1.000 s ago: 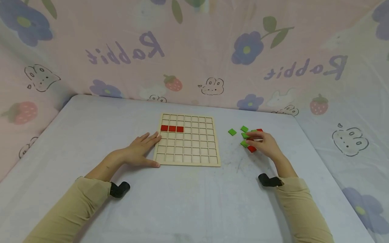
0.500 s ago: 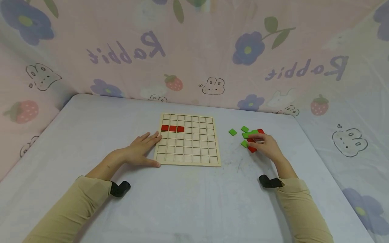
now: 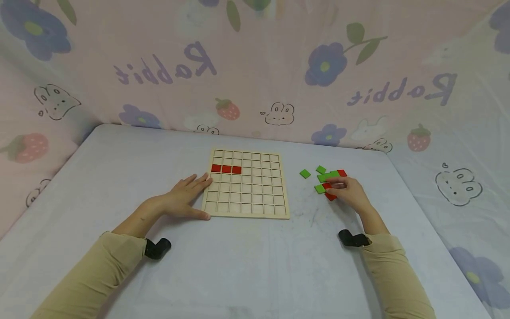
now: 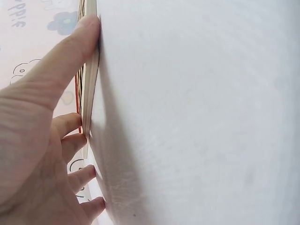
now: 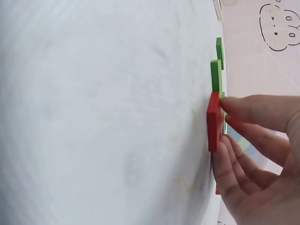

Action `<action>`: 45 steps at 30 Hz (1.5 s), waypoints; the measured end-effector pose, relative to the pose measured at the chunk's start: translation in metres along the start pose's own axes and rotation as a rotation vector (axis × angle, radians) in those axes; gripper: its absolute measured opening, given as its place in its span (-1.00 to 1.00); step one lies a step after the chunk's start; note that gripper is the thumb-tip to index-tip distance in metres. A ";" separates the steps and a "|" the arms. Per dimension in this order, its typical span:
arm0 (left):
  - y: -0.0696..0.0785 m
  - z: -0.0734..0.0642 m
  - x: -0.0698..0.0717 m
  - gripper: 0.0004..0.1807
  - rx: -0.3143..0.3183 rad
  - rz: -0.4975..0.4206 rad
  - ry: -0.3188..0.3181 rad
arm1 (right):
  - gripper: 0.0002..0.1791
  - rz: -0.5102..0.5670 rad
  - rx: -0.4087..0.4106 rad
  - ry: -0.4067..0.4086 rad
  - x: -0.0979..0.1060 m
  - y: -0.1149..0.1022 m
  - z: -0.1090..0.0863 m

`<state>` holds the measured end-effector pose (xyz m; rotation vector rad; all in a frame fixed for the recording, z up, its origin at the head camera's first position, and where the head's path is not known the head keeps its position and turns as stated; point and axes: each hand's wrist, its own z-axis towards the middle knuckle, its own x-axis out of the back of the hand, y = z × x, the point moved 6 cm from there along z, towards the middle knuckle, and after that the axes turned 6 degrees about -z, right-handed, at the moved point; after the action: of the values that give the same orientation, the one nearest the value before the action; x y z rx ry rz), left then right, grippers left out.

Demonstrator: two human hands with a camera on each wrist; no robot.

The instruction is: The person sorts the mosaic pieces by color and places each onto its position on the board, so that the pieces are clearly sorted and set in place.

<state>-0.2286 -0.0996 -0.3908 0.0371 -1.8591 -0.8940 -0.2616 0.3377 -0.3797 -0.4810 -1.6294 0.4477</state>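
A pale wooden grid board (image 3: 245, 215) lies on the table with three red square tiles (image 3: 226, 169) side by side in one row at its left. My left hand (image 3: 183, 197) is spread flat at the board's left side, thumb and fingertips touching its edge. My right hand (image 3: 350, 192) is low over a loose cluster of tiles; thumb and index finger pinch a red tile (image 3: 326, 186), mostly hidden by the fingers. A green tile (image 3: 320, 189) lies against its left. Another red tile (image 5: 214, 123) stands out nearest the camera in the right wrist view, just below the thumb.
Several green tiles, including one set apart (image 3: 304, 173), lie between the board and my right hand. A further red tile (image 3: 342, 173) is behind the fingers. The white-covered table (image 3: 247, 266) meets a patterned cloth backdrop (image 3: 247, 66).
The green tile by my right thumb has turned and slid slightly left. My right fingers have drawn closer round the red tile. My left hand and the board have kept still.
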 end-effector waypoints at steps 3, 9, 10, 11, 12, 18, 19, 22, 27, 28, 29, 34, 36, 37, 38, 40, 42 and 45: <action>0.000 0.000 0.000 0.13 0.000 0.002 0.000 | -0.55 0.004 0.006 0.003 0.001 -0.001 -0.001; 0.000 0.000 0.000 0.12 -0.002 0.013 0.001 | -0.54 0.014 -0.007 -0.003 0.000 0.001 -0.001; 0.000 0.000 0.000 0.12 -0.002 0.014 0.001 | -0.54 0.020 -0.007 -0.003 -0.001 0.001 -0.001; 0.000 0.001 0.000 0.12 -0.003 0.013 0.001 | -0.54 0.024 -0.008 -0.004 -0.001 0.001 -0.001; 0.000 0.001 0.000 0.12 -0.003 0.013 0.001 | -0.54 0.026 -0.009 -0.004 -0.001 0.000 -0.001; 0.001 -0.001 0.001 0.12 -0.003 0.005 0.003 | -0.53 0.025 -0.027 -0.012 -0.003 0.002 0.002; 0.001 -0.001 0.001 0.12 -0.004 0.002 0.004 | -0.52 0.027 -0.031 -0.014 -0.003 0.002 0.003; 0.000 -0.001 0.000 0.12 -0.002 -0.003 0.003 | -0.50 0.040 -0.032 -0.013 -0.003 0.003 0.005; -0.001 -0.001 -0.001 0.13 0.002 -0.006 -0.002 | -0.47 0.068 -0.008 -0.002 -0.002 0.001 0.005; -0.001 -0.001 -0.001 0.13 0.004 -0.005 -0.002 | -0.48 0.060 -0.009 0.001 -0.002 0.001 0.006; -0.001 -0.001 -0.001 0.13 0.004 -0.005 -0.002 | -0.48 0.049 -0.007 0.004 -0.002 0.001 0.006; -0.001 -0.001 -0.001 0.13 0.004 -0.003 0.003 | -0.52 -0.038 0.009 0.012 -0.005 -0.001 0.009; -0.001 -0.001 -0.001 0.13 0.003 -0.005 0.004 | -0.54 -0.061 0.025 0.018 -0.005 -0.003 0.009; -0.001 -0.001 -0.001 0.13 0.003 -0.006 0.004 | -0.54 -0.067 0.030 0.019 -0.006 -0.005 0.009; -0.001 -0.001 -0.001 0.13 0.003 -0.007 0.004 | -0.54 -0.072 0.034 0.022 -0.006 -0.005 0.009; -0.001 -0.001 -0.001 0.12 0.004 -0.007 0.005 | -0.55 -0.080 0.044 0.027 -0.006 -0.006 0.010; 0.000 -0.001 0.000 0.12 0.004 -0.010 0.004 | -0.55 -0.079 0.047 0.030 -0.006 -0.006 0.011; 0.000 -0.001 -0.001 0.12 0.003 -0.006 0.003 | -0.55 -0.070 0.042 0.041 -0.006 -0.006 0.013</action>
<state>-0.2276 -0.0999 -0.3911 0.0455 -1.8582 -0.8952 -0.2739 0.3293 -0.3825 -0.3980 -1.5890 0.4167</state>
